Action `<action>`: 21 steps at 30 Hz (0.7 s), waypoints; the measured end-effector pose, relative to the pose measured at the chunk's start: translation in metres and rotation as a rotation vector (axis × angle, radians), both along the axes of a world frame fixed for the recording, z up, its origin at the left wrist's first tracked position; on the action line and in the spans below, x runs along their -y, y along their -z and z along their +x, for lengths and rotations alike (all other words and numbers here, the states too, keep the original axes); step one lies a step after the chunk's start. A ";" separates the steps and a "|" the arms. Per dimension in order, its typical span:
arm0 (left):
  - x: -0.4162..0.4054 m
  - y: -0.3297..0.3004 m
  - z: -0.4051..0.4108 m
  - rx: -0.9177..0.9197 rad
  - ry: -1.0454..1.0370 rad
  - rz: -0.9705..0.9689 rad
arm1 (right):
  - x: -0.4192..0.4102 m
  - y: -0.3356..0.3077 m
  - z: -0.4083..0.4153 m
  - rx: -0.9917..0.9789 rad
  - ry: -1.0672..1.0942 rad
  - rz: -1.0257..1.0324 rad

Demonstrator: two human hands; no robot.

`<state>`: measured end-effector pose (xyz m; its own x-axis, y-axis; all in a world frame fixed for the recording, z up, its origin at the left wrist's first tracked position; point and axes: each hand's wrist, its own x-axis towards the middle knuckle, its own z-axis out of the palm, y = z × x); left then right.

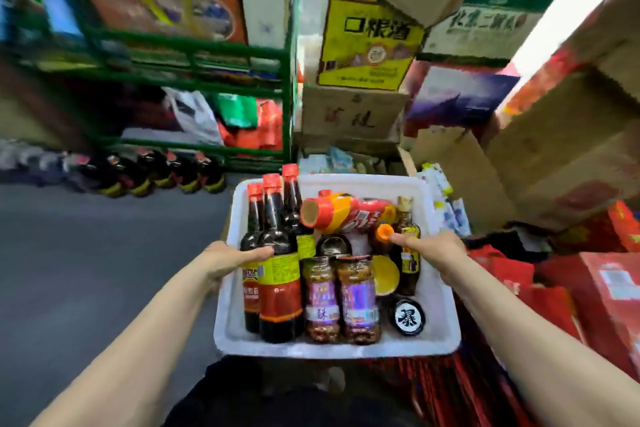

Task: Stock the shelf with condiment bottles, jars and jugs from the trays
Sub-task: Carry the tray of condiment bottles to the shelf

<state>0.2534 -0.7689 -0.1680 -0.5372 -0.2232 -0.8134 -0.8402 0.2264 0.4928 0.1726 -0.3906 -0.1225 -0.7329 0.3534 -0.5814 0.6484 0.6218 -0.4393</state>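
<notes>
Both hands are gripping the tray point(332, 348) rims, left grip point(231, 260) closed beside the upright bottles point(277, 253), right grip point(429, 250) opposite.

white tray point(440, 291), 3 dark bottles point(277, 236) with red caps, green shelf point(207, 52)

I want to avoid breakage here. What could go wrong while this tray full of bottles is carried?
The white tray is held only at its two sides by the left hand and right hand, so it may tip. The tall dark bottles lean together and could topple out. The loose red-capped bottle lies on its side and may roll.
</notes>
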 end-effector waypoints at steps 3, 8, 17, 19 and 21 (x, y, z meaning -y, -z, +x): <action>0.076 0.003 0.032 0.004 -0.156 0.027 | 0.088 0.020 -0.026 0.067 -0.192 0.032; 0.205 0.004 0.077 0.045 -0.351 0.043 | 0.262 0.023 -0.046 0.152 -0.465 0.083; 0.389 -0.011 0.135 0.072 -0.673 -0.039 | 0.535 0.038 -0.077 0.186 -0.820 0.044; 0.421 -0.008 0.145 0.075 -0.749 -0.042 | 0.595 0.042 -0.088 0.187 -0.916 0.047; 0.453 -0.002 0.156 0.073 -0.839 -0.034 | 0.655 0.048 -0.097 0.205 -1.014 0.054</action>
<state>0.4092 -1.2220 -0.1659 -0.1290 -0.5501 -0.8251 -0.7660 -0.4731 0.4352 0.0751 -1.0453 -0.1701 -0.5894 -0.3449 -0.7305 -0.1314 0.9331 -0.3346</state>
